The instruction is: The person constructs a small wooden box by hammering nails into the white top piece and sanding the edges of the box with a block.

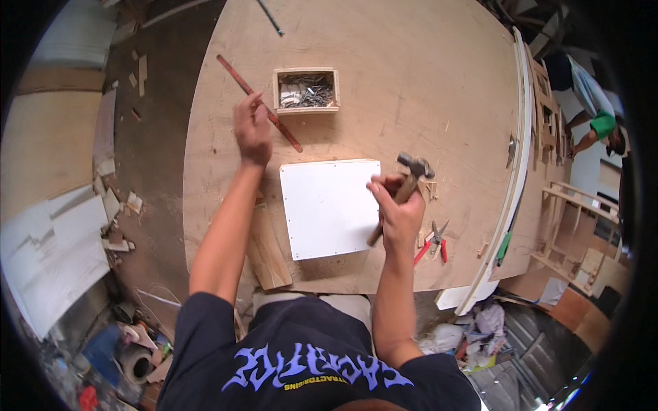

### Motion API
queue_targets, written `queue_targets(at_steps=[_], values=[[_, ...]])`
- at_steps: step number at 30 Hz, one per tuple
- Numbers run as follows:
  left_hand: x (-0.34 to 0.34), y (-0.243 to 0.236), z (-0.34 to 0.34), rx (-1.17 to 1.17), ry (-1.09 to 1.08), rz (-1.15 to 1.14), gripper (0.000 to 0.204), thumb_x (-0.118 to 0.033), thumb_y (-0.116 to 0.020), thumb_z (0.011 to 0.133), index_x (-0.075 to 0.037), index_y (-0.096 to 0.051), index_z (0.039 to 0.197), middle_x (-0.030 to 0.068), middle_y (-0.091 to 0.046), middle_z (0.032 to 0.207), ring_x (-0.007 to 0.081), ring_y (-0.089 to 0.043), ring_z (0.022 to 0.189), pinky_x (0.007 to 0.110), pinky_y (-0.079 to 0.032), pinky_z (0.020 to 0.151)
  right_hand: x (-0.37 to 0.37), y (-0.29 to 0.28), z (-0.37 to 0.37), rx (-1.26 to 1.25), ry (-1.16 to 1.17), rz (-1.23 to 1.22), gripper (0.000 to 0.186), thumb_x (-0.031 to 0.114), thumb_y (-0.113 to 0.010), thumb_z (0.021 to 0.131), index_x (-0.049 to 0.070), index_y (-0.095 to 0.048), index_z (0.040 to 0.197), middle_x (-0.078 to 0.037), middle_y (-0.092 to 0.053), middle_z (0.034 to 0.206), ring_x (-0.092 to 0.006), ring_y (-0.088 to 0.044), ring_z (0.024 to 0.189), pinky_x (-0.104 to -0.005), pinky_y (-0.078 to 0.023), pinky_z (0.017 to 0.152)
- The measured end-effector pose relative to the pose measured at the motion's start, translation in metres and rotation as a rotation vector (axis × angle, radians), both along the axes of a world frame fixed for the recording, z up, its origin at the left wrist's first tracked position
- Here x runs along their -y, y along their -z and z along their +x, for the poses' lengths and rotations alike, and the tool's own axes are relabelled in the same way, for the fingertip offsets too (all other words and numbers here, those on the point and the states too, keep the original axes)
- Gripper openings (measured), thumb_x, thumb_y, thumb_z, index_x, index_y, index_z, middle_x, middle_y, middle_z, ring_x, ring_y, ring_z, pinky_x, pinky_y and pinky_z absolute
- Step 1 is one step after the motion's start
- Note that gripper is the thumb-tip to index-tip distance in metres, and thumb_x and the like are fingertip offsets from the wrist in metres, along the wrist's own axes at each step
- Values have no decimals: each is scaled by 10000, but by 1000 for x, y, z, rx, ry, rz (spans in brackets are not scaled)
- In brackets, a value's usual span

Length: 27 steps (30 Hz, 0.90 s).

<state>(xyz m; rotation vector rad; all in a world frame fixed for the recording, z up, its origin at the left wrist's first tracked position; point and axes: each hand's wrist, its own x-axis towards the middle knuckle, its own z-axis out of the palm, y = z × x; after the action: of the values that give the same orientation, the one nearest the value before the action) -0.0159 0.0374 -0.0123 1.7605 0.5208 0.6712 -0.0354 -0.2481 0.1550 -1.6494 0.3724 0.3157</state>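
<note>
My right hand (401,214) is wrapped round the wooden handle of a hammer (414,164), its dark metal head pointing away from me. The hammer is over the right edge of a white square panel (330,209), which has small fastener dots along its borders and a pale wood edge at the far side. My left hand (252,131) is raised beyond the panel's far left corner, over or beside a worn red bar (281,129). Its fingers are blurred, so whether they touch the bar or hold something small is unclear. Near it stands a small wooden box (337,89) of loose nails.
Red-handled cutters (433,244) lie right of the panel among wood chips. A wooden board (266,250) is under my left forearm. A dark rod (271,18) lies at the far side of the workbench (425,96). Long white strips (522,171) line its right edge; another person (602,127) works beyond.
</note>
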Motion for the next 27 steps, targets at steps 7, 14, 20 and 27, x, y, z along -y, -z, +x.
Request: queue_targets(at_steps=[7, 14, 20, 27], values=[[124, -110, -144, -168, 211, -39, 167, 10, -762, 921, -28, -762, 1084, 93, -753, 1010, 185, -692, 899, 308, -555, 838, 49, 15, -57, -50, -72, 17, 271, 15, -857, 873, 9, -664, 1063, -85, -777, 959, -161, -740, 940, -313, -580, 866], [187, -135, -151, -195, 382, -123, 255, 11, -834, 860, -30, -787, 1107, 106, -794, 1031, 210, -760, 941, 330, -597, 852, 65, 9, -72, -2, -233, 26, 276, 69, -881, 874, 4, -689, 1062, -80, -779, 952, -154, -742, 941, -315, -586, 867], [199, -141, -145, -174, 448, -16, 318, 55, -810, 846, -65, -787, 1139, 96, -768, 964, 226, -749, 899, 358, -594, 817, 88, 17, -69, 23, -344, 23, 327, 75, -840, 912, -19, -655, 1164, -96, -778, 982, -154, -745, 923, -319, -594, 864], [207, -109, -79, 10, 71, 168, 213, 61, -752, 899, -76, -808, 1052, 100, -748, 956, 230, -716, 842, 344, -584, 741, 110, 19, -66, -121, -133, 298, 294, 109, -570, 1077, -8, -522, 1342, -157, -747, 1145, -88, -685, 756, -175, -448, 458]])
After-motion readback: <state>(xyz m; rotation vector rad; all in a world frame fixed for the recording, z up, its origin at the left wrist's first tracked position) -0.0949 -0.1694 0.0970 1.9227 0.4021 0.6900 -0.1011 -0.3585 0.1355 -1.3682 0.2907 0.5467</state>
